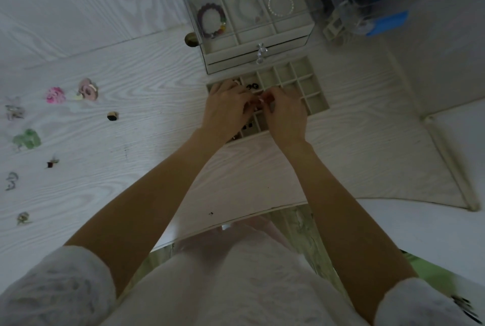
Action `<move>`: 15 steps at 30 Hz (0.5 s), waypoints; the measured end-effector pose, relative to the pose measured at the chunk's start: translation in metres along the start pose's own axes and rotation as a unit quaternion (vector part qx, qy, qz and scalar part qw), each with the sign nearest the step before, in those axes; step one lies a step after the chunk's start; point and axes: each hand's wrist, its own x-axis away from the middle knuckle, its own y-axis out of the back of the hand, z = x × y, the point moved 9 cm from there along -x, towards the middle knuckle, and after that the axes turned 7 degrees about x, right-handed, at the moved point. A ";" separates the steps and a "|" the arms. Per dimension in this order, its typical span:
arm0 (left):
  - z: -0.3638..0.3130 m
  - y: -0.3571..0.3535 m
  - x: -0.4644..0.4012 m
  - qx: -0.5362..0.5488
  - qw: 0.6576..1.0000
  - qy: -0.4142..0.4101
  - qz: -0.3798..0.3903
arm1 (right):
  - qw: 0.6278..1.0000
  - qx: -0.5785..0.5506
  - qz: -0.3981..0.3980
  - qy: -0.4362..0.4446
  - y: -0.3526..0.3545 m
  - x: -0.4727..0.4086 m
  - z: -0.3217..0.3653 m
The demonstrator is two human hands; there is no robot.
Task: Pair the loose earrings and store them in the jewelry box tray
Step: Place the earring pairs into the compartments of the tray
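Both hands meet over the middle of a pale, felt-lined jewelry tray divided into many small square compartments (pixel 312 89), which lies on a white wood-grain tabletop (pixel 157 121) just in front of a clear acrylic jewelry box (pixel 246 21). The left hand (pixel 227 110) and right hand (pixel 284 113) have their fingers curled inward, fingertips nearly touching, apparently pinching something very small between them; what it is cannot be made out. Around the hands, a few compartments already hold small dark earrings: one pair near the tray's far edge (pixel 252 86), another by the near edge (pixel 248 125). Most compartments on the right side look unfilled. Well to the left on the table, loose pieces wait: a pink flower earring (pixel 55 94), a pink round earring (pixel 88 89), a small dark square earring (pixel 112 115), a green piece (pixel 27 139), and several silvery ones. The task seems under way but well short of half done.
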 end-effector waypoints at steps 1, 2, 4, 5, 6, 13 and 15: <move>-0.001 0.001 0.001 -0.004 1.000 -0.001 -0.008 | 1.000 0.003 -0.002 0.000 0.000 0.001 -0.001; -0.001 0.002 0.001 -0.005 1.000 0.000 -0.017 | 1.000 0.009 -0.004 0.005 0.000 0.001 0.000; -0.001 0.004 0.000 -0.006 1.000 0.010 -0.025 | 0.999 0.034 -0.014 0.023 0.004 0.001 0.003; -0.001 0.003 -0.001 -0.010 1.000 0.012 -0.022 | 0.998 0.051 -0.019 0.034 0.006 0.001 0.006; -0.002 0.002 -0.002 -0.014 1.000 0.011 -0.018 | 0.997 0.067 -0.021 0.044 0.008 0.000 0.008; -0.008 -0.003 0.002 -0.016 0.999 -0.028 0.015 | 0.998 0.032 0.047 0.012 0.000 -0.020 -0.001; -0.008 -0.005 0.006 -0.016 0.999 -0.039 0.018 | 0.998 0.041 0.053 0.011 -0.002 -0.021 -0.003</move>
